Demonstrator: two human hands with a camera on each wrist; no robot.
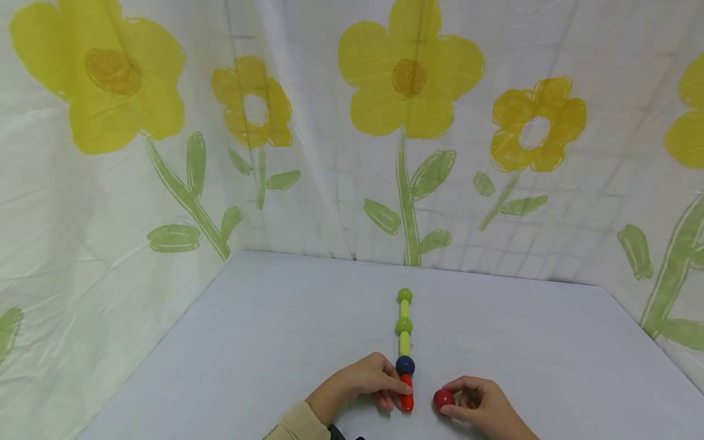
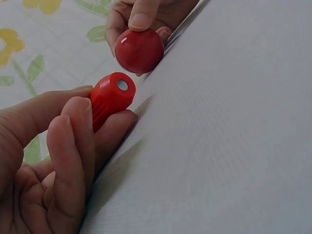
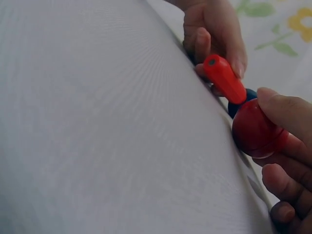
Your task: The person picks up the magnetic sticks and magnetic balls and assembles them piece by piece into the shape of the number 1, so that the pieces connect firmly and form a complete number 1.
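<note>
My left hand (image 1: 371, 380) pinches a red rod (image 1: 407, 396) between thumb and fingers; a small metallic disc shows in its end in the left wrist view. The rod's far end meets a dark blue ball (image 1: 405, 365). Beyond that, a chain runs away from me: a yellow-green rod (image 1: 404, 343), a green ball (image 1: 404, 325), a shorter yellow-green rod (image 1: 404, 308) and another green ball (image 1: 404, 296). To the right, my right hand (image 1: 480, 404) holds a red ball (image 2: 140, 51) between thumb and fingers, apart from the red rod's near end.
A white tabletop (image 1: 286, 318) lies under the chain and hands. White curtains (image 1: 313, 153) printed with yellow flowers stand at the back and both sides. A beige sleeve (image 1: 299, 423) covers the left forearm.
</note>
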